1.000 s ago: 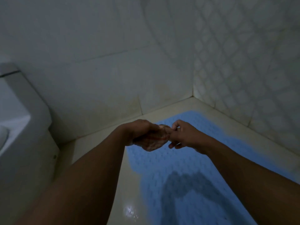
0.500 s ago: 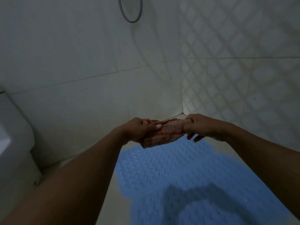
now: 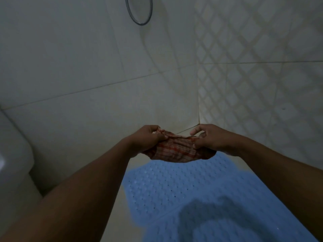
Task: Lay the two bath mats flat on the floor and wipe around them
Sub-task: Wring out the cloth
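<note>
Within the last second the checked cloth [image 3: 176,151] has been drawn out from a small wad into a wider span. The left hand [image 3: 148,139] and right hand [image 3: 210,137] each pinch one end with curled fingers [image 3: 198,144]. They hold it above the blue bath mat [image 3: 183,198], which lies flat on the floor [image 3: 118,217]. Wiping looks set to follow.

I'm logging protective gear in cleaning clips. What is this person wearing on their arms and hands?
Nothing that shows. The left hand and right hand are bare, with no gloves. The left forearm and right forearm are uncovered as far as the frame's edge: no sleeve or cuff, and no watch or bracelet at the wrists. The light is too dim to rule out a thin ring.
</note>
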### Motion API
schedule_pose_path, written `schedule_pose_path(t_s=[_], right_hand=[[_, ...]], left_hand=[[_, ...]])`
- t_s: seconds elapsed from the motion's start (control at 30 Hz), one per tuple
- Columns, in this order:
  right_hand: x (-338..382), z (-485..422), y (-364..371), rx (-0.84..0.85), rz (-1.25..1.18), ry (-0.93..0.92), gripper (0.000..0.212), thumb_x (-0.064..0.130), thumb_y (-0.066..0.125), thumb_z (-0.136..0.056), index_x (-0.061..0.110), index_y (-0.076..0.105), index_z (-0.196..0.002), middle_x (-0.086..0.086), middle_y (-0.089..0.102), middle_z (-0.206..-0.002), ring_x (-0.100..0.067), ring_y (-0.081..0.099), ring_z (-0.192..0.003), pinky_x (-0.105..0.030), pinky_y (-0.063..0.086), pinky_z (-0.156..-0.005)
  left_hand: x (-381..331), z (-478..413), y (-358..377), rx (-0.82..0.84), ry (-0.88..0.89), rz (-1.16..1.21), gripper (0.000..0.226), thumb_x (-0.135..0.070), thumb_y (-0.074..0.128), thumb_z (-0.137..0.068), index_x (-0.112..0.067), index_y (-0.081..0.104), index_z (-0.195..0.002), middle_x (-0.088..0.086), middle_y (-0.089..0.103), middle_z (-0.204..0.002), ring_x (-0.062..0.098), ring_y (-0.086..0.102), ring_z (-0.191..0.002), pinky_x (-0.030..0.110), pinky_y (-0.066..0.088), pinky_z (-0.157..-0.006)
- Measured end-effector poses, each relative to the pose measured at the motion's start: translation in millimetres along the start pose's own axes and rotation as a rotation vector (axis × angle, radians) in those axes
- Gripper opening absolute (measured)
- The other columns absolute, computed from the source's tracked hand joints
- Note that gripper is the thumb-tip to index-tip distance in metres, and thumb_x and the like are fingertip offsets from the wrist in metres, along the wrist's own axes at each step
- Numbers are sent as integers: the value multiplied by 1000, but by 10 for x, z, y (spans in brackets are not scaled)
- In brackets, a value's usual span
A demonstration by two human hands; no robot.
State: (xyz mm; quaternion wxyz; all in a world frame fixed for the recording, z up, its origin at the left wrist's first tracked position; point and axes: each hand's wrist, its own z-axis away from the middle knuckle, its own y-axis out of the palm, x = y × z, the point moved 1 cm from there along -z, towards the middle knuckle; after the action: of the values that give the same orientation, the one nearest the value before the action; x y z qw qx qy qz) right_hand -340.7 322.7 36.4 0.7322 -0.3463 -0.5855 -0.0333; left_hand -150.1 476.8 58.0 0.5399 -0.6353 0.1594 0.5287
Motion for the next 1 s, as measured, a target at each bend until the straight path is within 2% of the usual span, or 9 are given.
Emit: schedule_pose_path(t_s=[0.1,0.2,0.27,0.5,0.63,0.7,0.77,0.87,1.0], right_hand=[[339,-111,-262,63,53,9,14,5,67,-89,-3,68,-100,-31,68,-86,-32,64,-69,-40,50,-62],[1056,-207,-722,47,121,-6,25,21,70,-93,-4,67,-90,-16,65,-74,-23,61,-61,-29,46,-55],[1698,-262,-1114,35,194,-23,28,30,69,-94,2,70,-89,-11,69,-79,-17,63,-67,-29,49,-62],[4313,-232,-2667,3,457,-64,23,32,68,-94,10,72,-93,-4,72,-90,-11,61,-74,-28,47,-68],[5723,5,-3564,-49,495,-40,15,35,67,-94,24,71,-86,6,69,-84,-8,63,-72,-23,46,-62],[6298,193,-3972,-97,490,-13,17,42,68,-92,26,72,-88,7,69,-87,-11,65,-78,-26,47,-65],[6702,398,-4366,-144,484,18,24,50,70,-88,26,72,-88,5,69,-90,-14,66,-84,-29,49,-70],[6972,741,-4886,-224,458,71,34,55,73,-83,22,73,-91,-4,74,-94,-23,72,-89,-40,55,-79],[6985,1284,-5500,-354,454,160,45,57,71,-84,13,72,-92,-9,74,-91,-23,68,-75,-36,50,-67]], left_hand=[[-365,-78,-241,-47,42,-59,11,-22,65,-99,-12,64,-97,15,72,-90,22,73,-68,35,59,-52],[-1068,-71,-697,-39,42,-81,14,-23,63,-100,-10,62,-97,22,72,-91,38,74,-73,56,63,-65],[-1674,-41,-1094,-24,21,-80,17,-24,62,-102,-8,61,-99,22,72,-91,38,74,-75,59,62,-68],[-4105,80,-2580,64,-1,-153,22,-36,61,-101,-15,66,-103,12,72,-95,27,73,-80,51,64,-73],[-5551,215,-3320,102,89,-164,44,-51,76,-85,-13,69,-107,8,77,-94,23,76,-81,41,64,-76],[-6226,302,-3580,150,122,-157,58,-55,85,-73,-10,69,-107,9,78,-92,21,76,-77,32,60,-66],[-6806,336,-3716,233,133,-139,65,-52,88,-70,-7,65,-110,12,75,-89,20,73,-69,29,57,-58],[-7468,314,-3667,309,182,-133,75,-52,93,-59,-11,62,-113,12,73,-96,22,73,-75,33,59,-64],[-8170,249,-3185,396,293,-120,79,-68,85,-57,-13,64,-110,10,75,-88,24,74,-72,34,58,-65]])
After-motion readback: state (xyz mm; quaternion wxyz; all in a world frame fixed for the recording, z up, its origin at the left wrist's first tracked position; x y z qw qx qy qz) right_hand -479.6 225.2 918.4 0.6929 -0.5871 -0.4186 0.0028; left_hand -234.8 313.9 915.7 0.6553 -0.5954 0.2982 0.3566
